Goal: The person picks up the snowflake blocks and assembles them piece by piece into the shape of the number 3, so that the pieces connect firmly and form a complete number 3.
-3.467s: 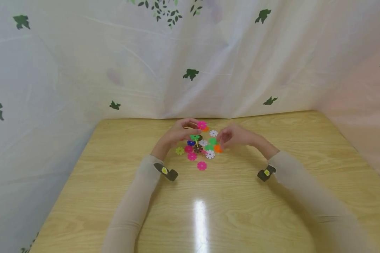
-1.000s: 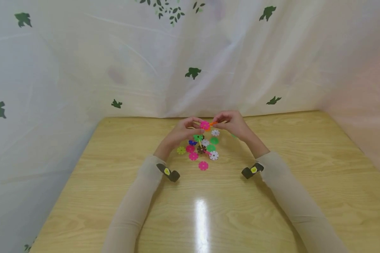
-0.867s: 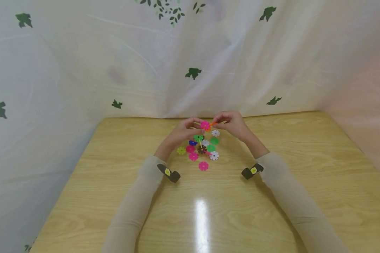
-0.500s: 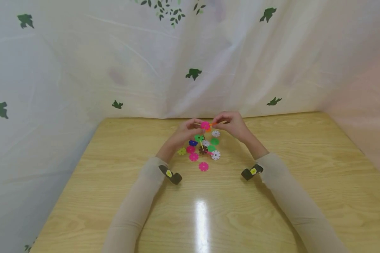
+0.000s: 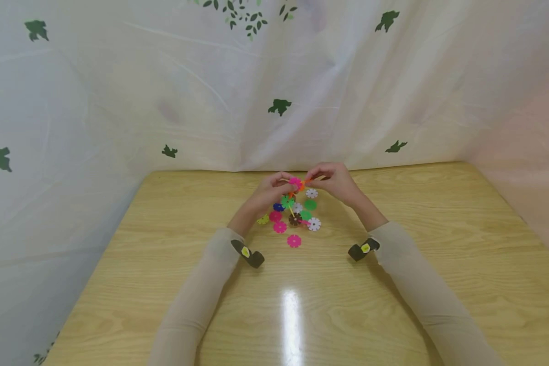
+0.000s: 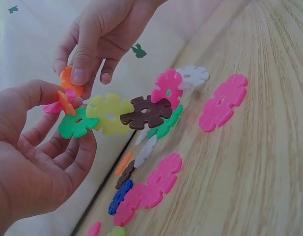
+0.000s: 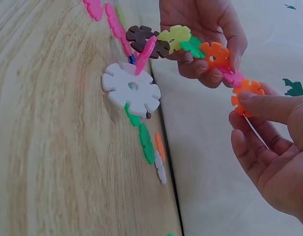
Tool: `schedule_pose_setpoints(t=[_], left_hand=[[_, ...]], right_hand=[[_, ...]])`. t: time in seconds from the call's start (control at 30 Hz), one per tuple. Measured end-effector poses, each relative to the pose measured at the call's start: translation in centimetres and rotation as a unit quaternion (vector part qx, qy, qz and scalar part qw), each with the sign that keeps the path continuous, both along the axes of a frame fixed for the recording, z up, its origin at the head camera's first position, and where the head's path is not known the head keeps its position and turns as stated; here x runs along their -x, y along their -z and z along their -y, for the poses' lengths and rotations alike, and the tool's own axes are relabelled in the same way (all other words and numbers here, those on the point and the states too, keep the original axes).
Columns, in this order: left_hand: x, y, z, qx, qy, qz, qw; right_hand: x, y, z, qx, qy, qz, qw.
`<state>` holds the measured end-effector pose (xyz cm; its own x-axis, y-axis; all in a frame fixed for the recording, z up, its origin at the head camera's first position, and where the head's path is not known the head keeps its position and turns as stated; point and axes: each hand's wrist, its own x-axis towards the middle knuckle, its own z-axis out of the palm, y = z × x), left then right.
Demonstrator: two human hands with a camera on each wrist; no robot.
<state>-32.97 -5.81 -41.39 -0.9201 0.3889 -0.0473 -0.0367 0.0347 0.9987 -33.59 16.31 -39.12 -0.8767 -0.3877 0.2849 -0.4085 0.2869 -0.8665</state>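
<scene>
A chain of slotted plastic discs hangs from my left hand (image 5: 269, 192). In the right wrist view it runs from a white disc (image 7: 136, 96) through pink, a brown disc (image 7: 136, 37), a yellow disc (image 7: 176, 37) and green to an orange disc (image 7: 213, 55) and a pink disc (image 7: 233, 77). My left thumb and fingers grip it near that pink disc. Between thumb and fingers, my right hand (image 5: 337, 184) pinches a second orange disc (image 7: 252, 88), its edge meeting the pink disc. Both hands are raised above the table's far side.
Loose discs lie on the wooden table (image 5: 375, 305) beneath the chain: a pink disc (image 5: 294, 241), a blue disc (image 5: 278, 207), a white disc (image 5: 311, 193), a green disc (image 5: 310, 205) and several others. A pale curtain (image 5: 210, 101) hangs behind the table's far edge.
My right hand has brought an orange disc up from low beside the pile to the pink disc at my left fingers. Lately the chain has turned slightly, its white end shifting right.
</scene>
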Motion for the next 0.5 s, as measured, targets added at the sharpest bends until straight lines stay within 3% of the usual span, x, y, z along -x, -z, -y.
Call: schedule_pose_setpoints(t=[0.5], left_hand=[[-0.1,-0.04,-0.14,-0.024,-0.011,0.01,0.9996]], right_hand=[[-0.16,0.01,0.09,-0.005,-0.014,-0.004,1.0]])
